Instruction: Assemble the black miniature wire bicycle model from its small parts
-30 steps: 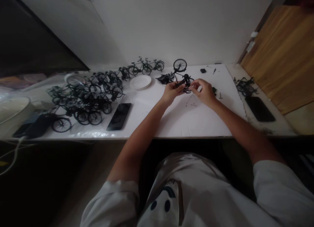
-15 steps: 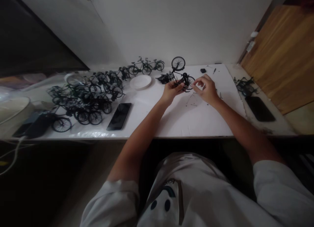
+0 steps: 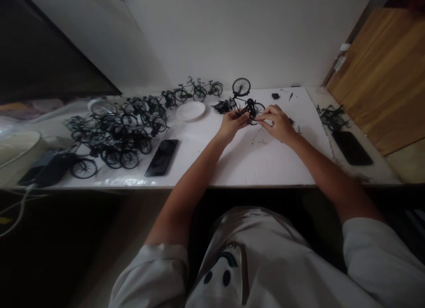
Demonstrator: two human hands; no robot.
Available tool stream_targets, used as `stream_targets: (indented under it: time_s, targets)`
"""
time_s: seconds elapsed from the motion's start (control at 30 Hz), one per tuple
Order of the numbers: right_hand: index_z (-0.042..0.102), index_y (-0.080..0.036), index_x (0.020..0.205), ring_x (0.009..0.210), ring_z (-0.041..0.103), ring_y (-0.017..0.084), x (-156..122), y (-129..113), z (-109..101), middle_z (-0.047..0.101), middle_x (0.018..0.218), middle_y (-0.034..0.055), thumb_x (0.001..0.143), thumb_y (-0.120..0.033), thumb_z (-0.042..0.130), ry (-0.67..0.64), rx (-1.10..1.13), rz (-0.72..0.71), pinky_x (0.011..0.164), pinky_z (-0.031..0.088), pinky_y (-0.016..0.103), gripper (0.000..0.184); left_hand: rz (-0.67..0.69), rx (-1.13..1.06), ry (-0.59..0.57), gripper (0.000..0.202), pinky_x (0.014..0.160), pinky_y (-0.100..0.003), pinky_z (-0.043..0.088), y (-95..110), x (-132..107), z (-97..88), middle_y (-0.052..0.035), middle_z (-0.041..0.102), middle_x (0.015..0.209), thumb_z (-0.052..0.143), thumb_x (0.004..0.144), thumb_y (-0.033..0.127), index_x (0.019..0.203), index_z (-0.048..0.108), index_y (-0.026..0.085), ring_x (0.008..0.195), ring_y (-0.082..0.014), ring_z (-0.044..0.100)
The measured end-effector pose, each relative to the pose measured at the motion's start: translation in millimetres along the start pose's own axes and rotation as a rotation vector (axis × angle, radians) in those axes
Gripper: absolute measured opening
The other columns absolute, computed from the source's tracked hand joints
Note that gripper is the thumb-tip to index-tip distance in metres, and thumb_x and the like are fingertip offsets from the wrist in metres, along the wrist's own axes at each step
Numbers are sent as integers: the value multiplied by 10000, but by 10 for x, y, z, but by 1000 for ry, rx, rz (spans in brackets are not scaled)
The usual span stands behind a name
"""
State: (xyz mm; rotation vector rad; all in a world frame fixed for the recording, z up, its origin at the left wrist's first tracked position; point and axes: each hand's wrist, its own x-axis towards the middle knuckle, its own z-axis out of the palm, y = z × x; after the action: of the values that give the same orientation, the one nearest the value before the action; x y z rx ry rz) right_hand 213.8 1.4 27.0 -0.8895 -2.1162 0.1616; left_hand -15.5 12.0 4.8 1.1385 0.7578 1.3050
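Left hand (image 3: 230,123): grip closed on a small black model bicycle (image 3: 250,103) with thin spoked wheels, held above the white-topped bench (image 3: 282,166), one wheel uppermost. Change: right hand (image 3: 277,124), at the lower wheel's outer edge half a second ago, now has its fingertips at the bicycle's lower end, near the left thumb. Work thus centres there. Cannot tell whether the right grip pinches anything.

Looks like small assembly workshop: clustered black spoked miniature bicycles (image 3: 126,137), tiny thin loose parts (image 3: 262,142) on white flat worktable (image 3: 265,168), similar black miniature bicycle (image 3: 250,103) held above.
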Motion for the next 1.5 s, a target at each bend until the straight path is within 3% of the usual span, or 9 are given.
stream_targets:
  time_s: [0.3,0.57,0.97,1.13,1.5]
  targets:
    - [882,-351,1100,1116,605,307,-18,-12,-17,663,1077,71,922,-348,898,-54,-25,-19,1013,589,535,178,-15,-13,-5,396,923,-320,654,3,1,11,-60,830,972,1006,790,394,1030,777,178,870,-149,780]
    - [867,-333,1046,1128,602,307,-21,-34,3,669,1071,70,1008,-284,797,-57,-80,-39,986,591,512,94,-31,-66,-25,373,940,-328,659,15,-6,16,-64,830,968,1015,778,356,1004,788,166,889,-153,787]
    - [858,-322,1023,1124,616,324,-16,-67,-35,673,1009,79,1035,-405,760,-39,-94,-34,968,602,530,129,-53,-78,-33,327,964,-342,650,33,-3,-5,-70,830,994,994,821,333,1022,794,169,916,-168,798]
    - [867,-327,992,1092,601,312,-8,-92,-53,673,995,88,1080,-418,684,29,-90,-41,988,583,533,222,-66,-136,-18,293,993,-352,655,53,3,-3,-70,833,1011,983,842,298,1021,790,170,948,-184,813]
    - [861,-332,1004,1051,636,298,27,-138,-120,729,1021,78,1063,-387,709,130,-27,-13,1015,579,551,173,-57,-142,37,223,1051,-382,637,122,-26,25,-85,832,1082,942,895,252,1022,782,161,1078,-226,824]
